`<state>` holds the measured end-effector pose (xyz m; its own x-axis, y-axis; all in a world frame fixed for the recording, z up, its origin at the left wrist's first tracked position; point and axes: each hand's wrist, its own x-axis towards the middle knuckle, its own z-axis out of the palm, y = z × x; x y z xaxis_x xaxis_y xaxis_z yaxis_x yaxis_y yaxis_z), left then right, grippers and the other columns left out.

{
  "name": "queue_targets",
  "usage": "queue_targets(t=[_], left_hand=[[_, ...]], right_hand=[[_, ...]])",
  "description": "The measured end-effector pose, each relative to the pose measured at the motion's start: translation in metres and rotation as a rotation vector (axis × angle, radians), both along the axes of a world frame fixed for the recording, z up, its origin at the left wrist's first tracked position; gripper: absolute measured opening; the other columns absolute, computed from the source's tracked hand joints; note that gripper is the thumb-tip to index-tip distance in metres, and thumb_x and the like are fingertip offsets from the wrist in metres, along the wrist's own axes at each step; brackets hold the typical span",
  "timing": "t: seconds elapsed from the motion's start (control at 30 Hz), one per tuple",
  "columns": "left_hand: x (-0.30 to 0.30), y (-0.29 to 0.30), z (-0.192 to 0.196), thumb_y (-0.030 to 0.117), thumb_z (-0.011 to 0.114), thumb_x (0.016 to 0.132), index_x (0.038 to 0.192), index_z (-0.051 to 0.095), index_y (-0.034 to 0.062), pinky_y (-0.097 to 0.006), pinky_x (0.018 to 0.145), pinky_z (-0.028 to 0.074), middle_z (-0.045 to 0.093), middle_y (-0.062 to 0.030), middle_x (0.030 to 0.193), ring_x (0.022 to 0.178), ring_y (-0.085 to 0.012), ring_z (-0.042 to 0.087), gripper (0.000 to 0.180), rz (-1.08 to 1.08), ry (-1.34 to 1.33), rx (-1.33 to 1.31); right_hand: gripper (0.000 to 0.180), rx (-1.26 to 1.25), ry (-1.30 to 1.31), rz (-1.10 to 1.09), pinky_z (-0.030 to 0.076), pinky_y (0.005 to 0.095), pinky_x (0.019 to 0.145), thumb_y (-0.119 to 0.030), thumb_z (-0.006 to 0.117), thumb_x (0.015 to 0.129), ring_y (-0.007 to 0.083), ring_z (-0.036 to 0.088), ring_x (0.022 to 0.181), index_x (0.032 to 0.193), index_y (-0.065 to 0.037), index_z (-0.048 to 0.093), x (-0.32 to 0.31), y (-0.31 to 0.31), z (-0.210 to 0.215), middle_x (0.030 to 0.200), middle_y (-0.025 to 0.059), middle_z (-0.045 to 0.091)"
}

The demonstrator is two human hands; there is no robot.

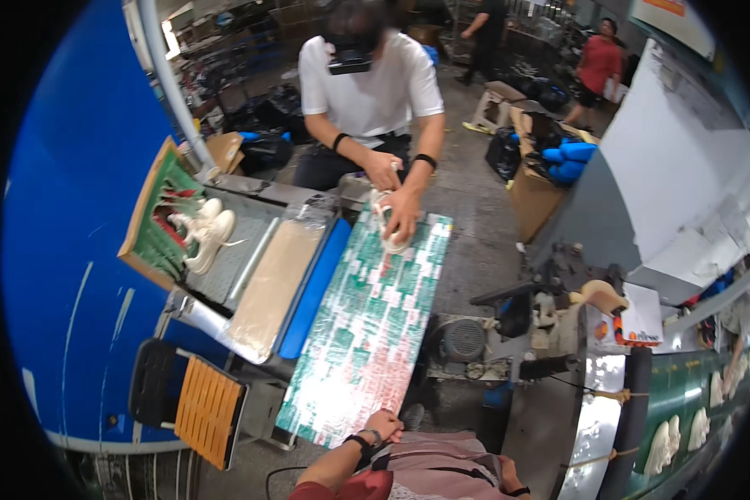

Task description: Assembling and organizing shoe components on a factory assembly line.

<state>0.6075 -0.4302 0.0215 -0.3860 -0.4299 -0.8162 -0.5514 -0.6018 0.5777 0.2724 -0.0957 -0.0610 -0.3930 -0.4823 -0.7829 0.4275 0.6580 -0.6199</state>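
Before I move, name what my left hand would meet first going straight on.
Your left hand points past the patterned board toward the grey motor, likely first in line; depth is unclear, so it may pass above.

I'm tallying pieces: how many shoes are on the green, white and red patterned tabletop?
1: a cream low-cut shoe at the far end of the patterned tabletop, under the co-worker's hands, which partly hide it.
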Motion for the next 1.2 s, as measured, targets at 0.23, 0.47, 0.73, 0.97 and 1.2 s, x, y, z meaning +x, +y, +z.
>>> queue_targets(t=[0.23,0.47,0.73,0.97,1.2], left_hand=[[-0.008,-0.004,0.004,0.013,0.061,0.09,0.083,0.07,-0.0036,-0.026,0.049,0.053,0.071,-0.0097,0.071,0.058,-0.0168,0.07,0.02,-0.051,-0.004,0.003],[-0.002,-0.004,0.003,0.008,0.061,0.087,0.08,0.068,-0.0077,-0.028,0.047,0.054,0.07,-0.0137,0.072,0.057,-0.0209,0.07,0.019,0.043,-0.009,0.092],[-0.014,-0.015,0.007,0.01,0.061,0.088,0.085,0.07,-0.0068,-0.028,0.051,0.055,0.071,-0.0127,0.075,0.06,-0.0214,0.071,0.019,-0.059,-0.086,0.097],[-0.019,-0.059,0.023,0.034,0.064,0.085,0.09,0.074,0.0107,-0.035,0.076,0.054,0.073,-0.0093,0.083,0.08,-0.0244,0.07,0.025,-0.348,-0.059,-0.537],[-0.041,-0.104,0.101,0.026,0.068,0.079,0.097,0.067,0.0089,-0.044,0.077,0.052,0.068,-0.0151,0.091,0.087,-0.0353,0.064,0.024,-0.305,0.022,-1.13]], right_hand=[[0.032,0.156,0.447,0.402,0.052,0.0313,0.078,-0.02,0.054,0.093,0.0161,0.066,0.088,0.11,0.003,0.068,0.019,-0.009,0.033,0.097,0.0112,0.072],[0.045,0.306,0.357,0.363,0.05,0.0345,0.089,-0.04,0.065,0.085,0.0263,0.067,0.101,0.11,-0.003,0.07,0.033,-0.011,0.037,0.105,0.0151,0.071],[0.035,0.157,0.466,0.348,0.05,0.0377,0.085,-0.028,0.066,0.088,0.0287,0.065,0.1,0.108,0.0,0.068,0.05,-0.015,0.053,0.106,0.0177,0.07],[0.037,0.142,0.373,0.258,0.051,0.0348,0.079,-0.03,0.068,0.088,0.0244,0.065,0.093,0.109,0.0,0.068,0.054,-0.014,0.053,0.101,0.014,0.071],[0.044,0.312,0.386,0.347,0.05,0.0347,0.089,-0.04,0.066,0.085,0.0268,0.067,0.102,0.109,-0.004,0.071,0.041,-0.017,0.041,0.106,0.0146,0.071]])
